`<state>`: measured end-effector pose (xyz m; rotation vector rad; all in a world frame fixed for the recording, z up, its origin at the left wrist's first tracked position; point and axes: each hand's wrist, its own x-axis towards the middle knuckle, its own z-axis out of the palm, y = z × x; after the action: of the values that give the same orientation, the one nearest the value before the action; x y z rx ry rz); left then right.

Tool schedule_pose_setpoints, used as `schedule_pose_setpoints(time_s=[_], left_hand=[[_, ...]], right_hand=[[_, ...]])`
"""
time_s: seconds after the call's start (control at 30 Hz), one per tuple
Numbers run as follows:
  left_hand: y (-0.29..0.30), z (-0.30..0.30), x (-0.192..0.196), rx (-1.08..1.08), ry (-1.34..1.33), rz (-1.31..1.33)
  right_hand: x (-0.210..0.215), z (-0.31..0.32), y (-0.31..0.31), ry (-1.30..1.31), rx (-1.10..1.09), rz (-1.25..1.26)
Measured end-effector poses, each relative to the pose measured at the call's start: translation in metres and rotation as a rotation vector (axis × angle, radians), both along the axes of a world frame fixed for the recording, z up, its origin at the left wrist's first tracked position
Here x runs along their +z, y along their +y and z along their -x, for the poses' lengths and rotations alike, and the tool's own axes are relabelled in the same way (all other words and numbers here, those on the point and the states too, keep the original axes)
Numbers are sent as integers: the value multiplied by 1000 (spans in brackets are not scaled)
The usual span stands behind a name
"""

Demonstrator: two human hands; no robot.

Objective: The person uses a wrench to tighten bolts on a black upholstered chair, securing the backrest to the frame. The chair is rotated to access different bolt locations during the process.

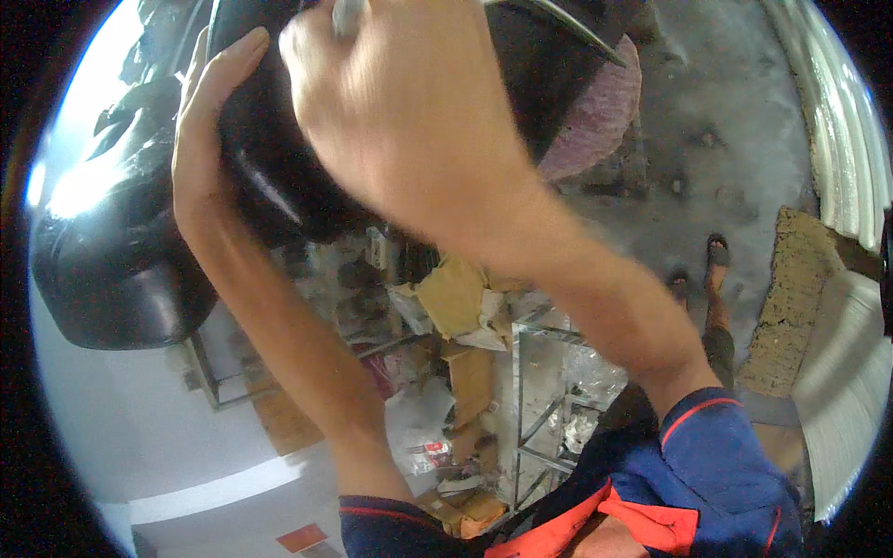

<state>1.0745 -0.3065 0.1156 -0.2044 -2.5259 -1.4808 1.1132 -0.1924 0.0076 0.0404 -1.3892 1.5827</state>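
A large glossy black moulded piece [270,139] fills the upper middle, partly hidden behind my arms. My left hand [209,93] grips its left edge, the thumb lying on the near face and the fingers passing behind. Over its middle, my right hand [400,102] is closed in a fist, slightly blurred. A small grey, shiny end [350,17] shows at the top of that fist; the rest of what it holds is hidden. To the right of the fist runs a thin, pale curved strip [577,30], beside a rounded pinkish-purple sheet [600,116].
More black moulded pieces [130,288] are stacked at the left. Below my arms are a metal frame rack [517,409], cardboard boxes [470,381] and plastic wrapping. At right lie a brown textured slab [786,302] and white ribbed sheets [851,372] on the grey floor [716,149].
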Motion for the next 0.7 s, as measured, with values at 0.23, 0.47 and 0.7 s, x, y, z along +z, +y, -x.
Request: schedule_pose_setpoints(time_s=[0.23, 0.47, 0.7], left_hand=[[14, -9, 7, 104, -185, -107], [-4, 9, 14, 44, -133, -9], [-11, 14, 18, 98, -135, -4]], right_hand=[[-23, -51, -1, -90, 441, 524], [-35, -43, -62, 100, 222, 420], [-38, -43, -93, 171, 194, 402]])
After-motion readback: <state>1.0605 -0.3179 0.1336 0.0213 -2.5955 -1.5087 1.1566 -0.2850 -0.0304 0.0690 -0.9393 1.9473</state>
